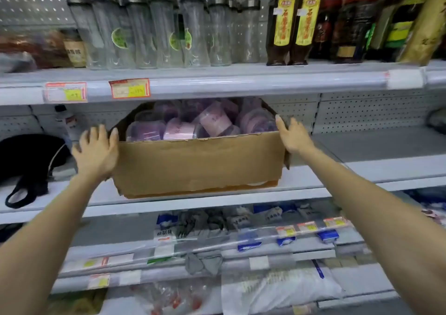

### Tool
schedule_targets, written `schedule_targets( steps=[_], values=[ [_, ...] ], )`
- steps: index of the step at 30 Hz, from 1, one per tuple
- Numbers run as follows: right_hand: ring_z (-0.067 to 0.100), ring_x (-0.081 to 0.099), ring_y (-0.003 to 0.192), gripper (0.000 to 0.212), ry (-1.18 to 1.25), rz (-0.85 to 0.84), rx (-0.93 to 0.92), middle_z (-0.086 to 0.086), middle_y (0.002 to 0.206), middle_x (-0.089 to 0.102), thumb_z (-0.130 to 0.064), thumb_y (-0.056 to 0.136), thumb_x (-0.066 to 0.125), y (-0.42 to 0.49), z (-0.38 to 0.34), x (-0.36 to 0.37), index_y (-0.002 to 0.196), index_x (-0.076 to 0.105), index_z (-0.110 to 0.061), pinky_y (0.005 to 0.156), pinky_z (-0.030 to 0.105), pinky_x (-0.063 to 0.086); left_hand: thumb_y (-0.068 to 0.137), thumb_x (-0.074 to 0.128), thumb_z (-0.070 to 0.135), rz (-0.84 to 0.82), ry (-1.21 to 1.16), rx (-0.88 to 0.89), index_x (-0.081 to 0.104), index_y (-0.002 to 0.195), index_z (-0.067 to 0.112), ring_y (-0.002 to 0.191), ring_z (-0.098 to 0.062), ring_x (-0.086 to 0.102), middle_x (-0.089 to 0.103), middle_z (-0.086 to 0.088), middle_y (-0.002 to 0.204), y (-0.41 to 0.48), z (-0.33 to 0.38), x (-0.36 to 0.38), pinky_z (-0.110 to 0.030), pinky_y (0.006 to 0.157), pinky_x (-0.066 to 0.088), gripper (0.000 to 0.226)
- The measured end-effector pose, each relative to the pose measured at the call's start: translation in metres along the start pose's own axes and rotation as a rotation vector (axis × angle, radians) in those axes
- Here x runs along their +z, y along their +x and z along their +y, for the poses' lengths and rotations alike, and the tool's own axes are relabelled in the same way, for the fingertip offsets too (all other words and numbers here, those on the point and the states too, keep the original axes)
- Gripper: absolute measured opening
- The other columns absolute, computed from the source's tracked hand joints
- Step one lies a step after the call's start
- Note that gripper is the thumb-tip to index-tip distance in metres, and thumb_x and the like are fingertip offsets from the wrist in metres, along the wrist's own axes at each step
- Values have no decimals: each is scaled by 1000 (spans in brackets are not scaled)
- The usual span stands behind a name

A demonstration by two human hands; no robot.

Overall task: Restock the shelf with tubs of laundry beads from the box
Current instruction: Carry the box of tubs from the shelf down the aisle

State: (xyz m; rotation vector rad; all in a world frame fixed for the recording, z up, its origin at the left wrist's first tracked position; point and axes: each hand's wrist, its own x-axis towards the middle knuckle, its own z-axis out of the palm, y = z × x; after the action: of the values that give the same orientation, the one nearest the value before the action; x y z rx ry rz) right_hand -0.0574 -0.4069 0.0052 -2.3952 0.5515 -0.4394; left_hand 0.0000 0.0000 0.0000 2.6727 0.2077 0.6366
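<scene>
The box of tubs lies left to right on the shelf, left hand and right hand flat on its ends.

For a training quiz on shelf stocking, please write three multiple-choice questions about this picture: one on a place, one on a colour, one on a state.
1. Where is the box?
A. on the floor
B. on a shelf below the glass bottles
C. in a cart

2. What colour are the tubs in it?
A. green
B. yellow
C. purple and pink

3. How are the left hand and the right hand placed?
A. one against each end of the box
B. one lifts a tub
C. both hang free

Key: 1 B, the box sits on the shelf board under the bottle row; 2 C, purple and pink tubs show over its rim; 3 A, each hand touches one end and holds no tub.
</scene>
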Motion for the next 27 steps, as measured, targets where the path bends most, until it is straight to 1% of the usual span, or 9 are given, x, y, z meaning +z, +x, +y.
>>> schedule_targets(
  steps=[4, 7, 10, 13, 16, 18, 20, 24, 27],
  values=[
    [40, 44, 123, 46, 88, 8, 79, 24, 141, 40, -29, 99, 33, 49, -11, 14, 139, 35, -5, 97, 43, 38, 100, 26, 25, -118, -49, -131, 44, 126, -6, 123, -44, 36, 41, -32, 134, 47, -10, 15, -49, 102, 28, 45],
    [37, 49, 119, 38, 147, 8, 174, 24, 134, 47, -14, 99, 38, 74, -13, 21, 134, 40, 0, 87, 36, 40, 96, 36, 9, -215, -129, -205, 47, 122, -13, 116, -46, 44, 46, -36, 127, 71, -8, 26, -46, 95, 35, 36],
    [30, 52, 93, 33, 119, -72, 238, 22, 104, 54, -25, 100, 39, 89, -7, 19, 109, 55, 3, 75, 35, 37, 95, 39, 2, -260, -185, -249, 46, 124, -15, 119, -42, 44, 45, -33, 130, 82, -3, 27, -41, 92, 34, 34],
    [27, 50, 70, 32, 296, -187, 314, 17, 90, 52, -30, 99, 43, 94, 4, 18, 80, 50, -5, 69, 39, 43, 92, 38, -8, -329, -162, -188, 46, 120, -20, 111, -40, 46, 45, -37, 127, 91, -2, 26, -41, 90, 32, 31],
    [23, 44, 60, 35, 260, -211, 298, 14, 75, 49, -24, 99, 41, 90, 1, 15, 70, 45, -7, 58, 37, 39, 92, 40, -7, -334, -112, -136, 48, 118, -19, 115, -45, 45, 47, -37, 125, 93, -2, 25, -46, 96, 32, 30],
    [24, 45, 63, 39, 141, -169, 263, 14, 75, 49, -32, 99, 40, 82, -7, 13, 69, 44, -7, 59, 33, 37, 92, 43, -3, -327, -86, -108, 53, 115, -16, 112, -45, 48, 51, -35, 123, 90, -4, 21, -46, 94, 36, 29],
    [26, 49, 75, 37, 94, -162, 237, 16, 87, 52, -33, 99, 41, 75, -8, 12, 78, 51, -4, 64, 33, 39, 92, 45, 1, -332, -68, -99, 55, 115, -13, 110, -44, 51, 53, -34, 121, 83, -8, 16, -45, 92, 38, 29],
    [27, 49, 88, 25, 74, -154, 224, 23, 107, 56, -17, 98, 42, 57, 0, 8, 105, 56, 3, 74, 35, 41, 90, 50, 0, -328, -76, -96, 57, 116, -11, 107, -42, 51, 55, -31, 118, 66, -17, 1, -41, 88, 39, 29],
    [30, 49, 96, 34, 29, -116, 206, 27, 120, 55, -10, 98, 40, 37, 2, 1, 119, 52, 13, 81, 37, 40, 89, 55, 1, -346, -168, -103, 60, 107, -10, 96, -36, 52, 57, -22, 104, 53, -26, -12, -42, 88, 40, 22]
  ],
)
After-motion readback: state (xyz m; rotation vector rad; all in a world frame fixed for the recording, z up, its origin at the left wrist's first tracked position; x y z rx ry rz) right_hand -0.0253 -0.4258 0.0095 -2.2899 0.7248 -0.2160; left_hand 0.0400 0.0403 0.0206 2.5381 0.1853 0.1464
